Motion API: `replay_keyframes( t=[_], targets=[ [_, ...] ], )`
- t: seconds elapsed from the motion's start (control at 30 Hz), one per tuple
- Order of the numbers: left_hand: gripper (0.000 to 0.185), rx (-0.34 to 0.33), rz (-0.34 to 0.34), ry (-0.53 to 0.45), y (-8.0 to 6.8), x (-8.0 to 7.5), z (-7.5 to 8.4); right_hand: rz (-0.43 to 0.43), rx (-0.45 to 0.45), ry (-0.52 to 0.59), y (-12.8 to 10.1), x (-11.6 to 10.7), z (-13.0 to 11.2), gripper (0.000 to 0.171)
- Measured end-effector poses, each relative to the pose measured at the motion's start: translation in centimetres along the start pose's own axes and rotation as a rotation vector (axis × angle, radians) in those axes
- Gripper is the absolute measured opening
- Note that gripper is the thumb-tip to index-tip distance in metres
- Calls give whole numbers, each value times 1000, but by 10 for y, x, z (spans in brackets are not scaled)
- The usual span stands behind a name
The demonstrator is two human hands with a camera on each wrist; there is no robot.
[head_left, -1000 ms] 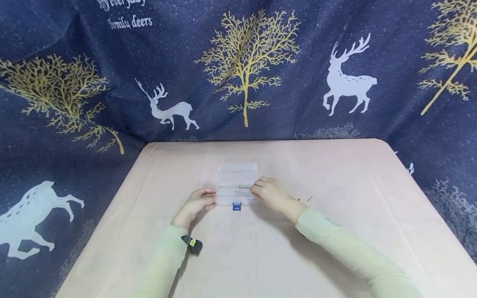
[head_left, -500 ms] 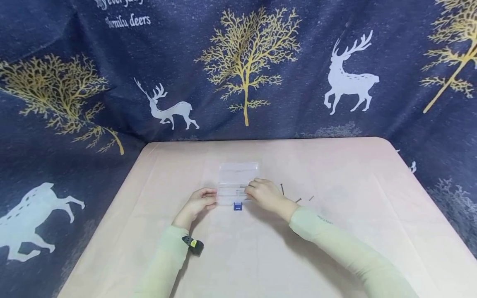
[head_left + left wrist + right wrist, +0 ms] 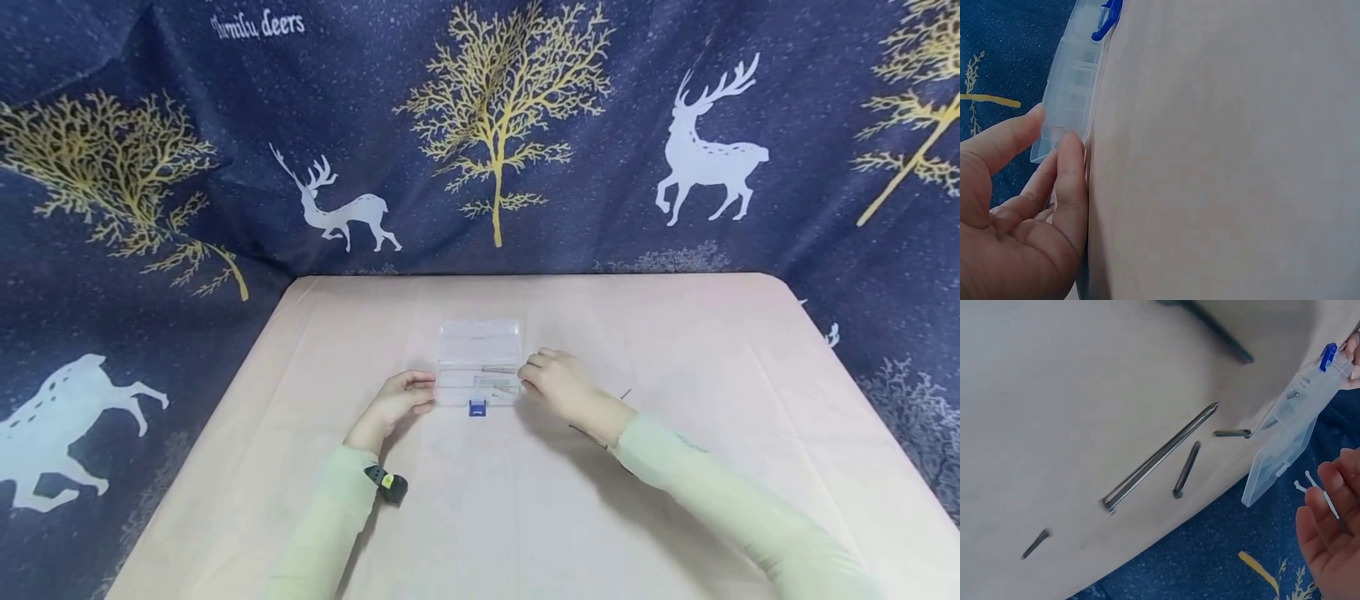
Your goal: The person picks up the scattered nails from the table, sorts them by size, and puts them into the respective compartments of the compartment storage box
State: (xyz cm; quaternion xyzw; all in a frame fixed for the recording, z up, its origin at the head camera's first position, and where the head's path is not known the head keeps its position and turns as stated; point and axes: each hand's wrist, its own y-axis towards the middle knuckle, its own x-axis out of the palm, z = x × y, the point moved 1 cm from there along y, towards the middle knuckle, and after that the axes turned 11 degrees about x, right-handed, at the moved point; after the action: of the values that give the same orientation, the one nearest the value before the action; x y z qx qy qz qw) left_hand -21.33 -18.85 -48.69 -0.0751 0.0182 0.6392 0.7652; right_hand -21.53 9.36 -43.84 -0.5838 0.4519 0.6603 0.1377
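A clear plastic compartment box (image 3: 457, 377) with a blue latch (image 3: 477, 408) stands on the table, its lid (image 3: 478, 333) raised at the back. Thin nails (image 3: 497, 369) lie in its right compartments. My left hand (image 3: 397, 404) holds the box's left end, thumb (image 3: 1025, 128) at the upper rim and fingertips against the end wall. Just off the right end is my right hand (image 3: 562, 387), its fingers (image 3: 1319, 522) loosely bent with nothing seen between them. Beside that hand, two long nails (image 3: 1163, 456) lie side by side on the table, with short nails (image 3: 1186, 469) around them.
A larger dark nail (image 3: 1219, 331) lies nearer the front, partly under the right forearm in the head view. Another nail (image 3: 626, 394) lies farther right. The pink-covered table (image 3: 675, 333) ends at a dark blue cloth (image 3: 570, 167) printed with deer and trees.
My right hand dips leftward over the box's right compartments, then draws back right, so the nails inside show again. My left hand stays on the box's left end.
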Motion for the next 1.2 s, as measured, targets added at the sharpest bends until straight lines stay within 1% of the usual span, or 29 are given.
replay_keyframes(
  t=[0.1, 0.2, 0.33, 0.47, 0.63, 0.73, 0.8, 1.0, 1.2],
  targets=[
    [42, -1, -1, -4, 0, 0, 0, 0, 5, 6, -9, -6, 3, 8],
    [41, 1, 4, -10, 1, 1, 0, -7, 8, -11, -21, -10, 6, 9],
    [42, 7, 4, -12, 2, 1, -2, -21, 0, -37, -38, -13, 10, 11],
    [42, 14, -2, -5, 2, 0, -3, -37, 3, -41, -53, -14, 13, 12],
    [41, 7, 14, -3, 2, -1, -6, -33, 18, -30, -65, -15, 15, 14],
    [41, 6, 15, -3, 3, -1, -7, -32, 34, -41, -72, -17, 18, 14],
    [41, 6, 13, -1, 2, 0, -7, -45, 48, -49, -77, -18, 19, 14],
    [41, 1, 12, 1, 1, 0, -4, -128, 107, -64, -91, -20, 22, 11],
    [41, -11, 13, 20, 1, 0, -3, -151, 128, -82, -97, -20, 22, 9]
  ],
)
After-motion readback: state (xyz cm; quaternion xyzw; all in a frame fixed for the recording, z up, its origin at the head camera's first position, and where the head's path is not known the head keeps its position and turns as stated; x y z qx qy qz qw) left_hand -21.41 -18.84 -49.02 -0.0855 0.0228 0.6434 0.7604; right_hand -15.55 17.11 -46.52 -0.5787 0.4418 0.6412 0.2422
